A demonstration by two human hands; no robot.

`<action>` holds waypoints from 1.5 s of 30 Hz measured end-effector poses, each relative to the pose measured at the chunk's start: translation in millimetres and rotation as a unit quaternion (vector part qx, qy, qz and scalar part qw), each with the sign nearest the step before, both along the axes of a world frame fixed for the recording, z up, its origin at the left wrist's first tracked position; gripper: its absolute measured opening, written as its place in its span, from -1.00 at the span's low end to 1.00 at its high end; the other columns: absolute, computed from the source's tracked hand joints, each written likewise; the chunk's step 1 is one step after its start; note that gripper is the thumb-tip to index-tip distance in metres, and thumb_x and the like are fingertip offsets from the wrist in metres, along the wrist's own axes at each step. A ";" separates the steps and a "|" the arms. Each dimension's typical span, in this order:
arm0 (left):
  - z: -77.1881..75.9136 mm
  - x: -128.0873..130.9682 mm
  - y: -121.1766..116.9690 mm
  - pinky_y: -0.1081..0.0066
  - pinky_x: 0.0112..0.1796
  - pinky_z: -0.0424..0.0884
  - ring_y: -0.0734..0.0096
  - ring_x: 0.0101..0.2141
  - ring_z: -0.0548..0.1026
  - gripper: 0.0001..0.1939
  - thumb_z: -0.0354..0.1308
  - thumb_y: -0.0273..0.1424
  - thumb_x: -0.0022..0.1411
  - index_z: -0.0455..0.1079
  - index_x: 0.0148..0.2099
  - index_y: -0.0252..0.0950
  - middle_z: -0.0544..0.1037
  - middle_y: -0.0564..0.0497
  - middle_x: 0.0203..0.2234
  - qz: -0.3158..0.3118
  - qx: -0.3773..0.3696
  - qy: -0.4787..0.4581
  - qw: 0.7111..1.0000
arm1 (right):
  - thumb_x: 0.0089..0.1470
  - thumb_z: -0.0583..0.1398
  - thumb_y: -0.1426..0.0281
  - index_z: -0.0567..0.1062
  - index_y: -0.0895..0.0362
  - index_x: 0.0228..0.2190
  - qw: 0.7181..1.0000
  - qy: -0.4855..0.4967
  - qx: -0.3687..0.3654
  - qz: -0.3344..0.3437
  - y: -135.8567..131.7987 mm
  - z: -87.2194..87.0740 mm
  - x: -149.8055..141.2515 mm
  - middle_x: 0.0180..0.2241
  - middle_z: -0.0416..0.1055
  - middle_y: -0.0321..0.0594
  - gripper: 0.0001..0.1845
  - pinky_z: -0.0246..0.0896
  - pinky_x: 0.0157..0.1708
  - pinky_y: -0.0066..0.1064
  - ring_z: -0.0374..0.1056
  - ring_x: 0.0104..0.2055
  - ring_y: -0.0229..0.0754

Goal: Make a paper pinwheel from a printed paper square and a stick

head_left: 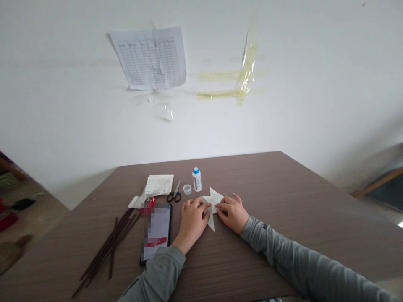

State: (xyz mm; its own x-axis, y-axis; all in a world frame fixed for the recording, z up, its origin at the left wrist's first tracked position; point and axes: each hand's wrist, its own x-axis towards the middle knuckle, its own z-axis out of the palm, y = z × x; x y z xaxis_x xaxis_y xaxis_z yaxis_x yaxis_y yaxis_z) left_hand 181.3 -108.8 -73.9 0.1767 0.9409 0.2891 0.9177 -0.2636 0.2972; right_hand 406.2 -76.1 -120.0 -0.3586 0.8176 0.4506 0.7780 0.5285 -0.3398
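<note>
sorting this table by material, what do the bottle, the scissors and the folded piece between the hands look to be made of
Bottle: probably smooth plastic, given its even white body and bright blue cap.
Scissors: likely metal blades, from their grey colour; black handles perhaps plastic.
Folded piece: apparently thin matte paper, pale with sharp points.

Open tabletop (302, 201) stretches to the right of a person's right hand (233, 212), backed by a white wall (315, 92). An upright blue-topped bottle (197, 181), a small clear cup (187, 190) and scissors (174, 195) obstruct passage beyond the left hand (193, 220); a phone (157, 235) and dark sticks (108, 247) crowd its left. Between the forearms, a bare lane reaches the folded paper (215, 198).
</note>
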 end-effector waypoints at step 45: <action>-1.2 2.0 -2.9 -0.20 0.47 0.55 -0.21 0.32 0.66 -0.54 0.39 -0.42 0.70 0.88 0.41 0.15 0.83 -0.09 0.29 0.011 -0.030 0.046 0.998 | 0.51 0.48 0.41 0.97 -0.15 0.07 1.000 -0.016 -0.025 0.006 -1.4 7.9 3.6 -0.01 0.89 -0.10 -0.72 0.40 0.67 0.46 0.83 0.11 0.14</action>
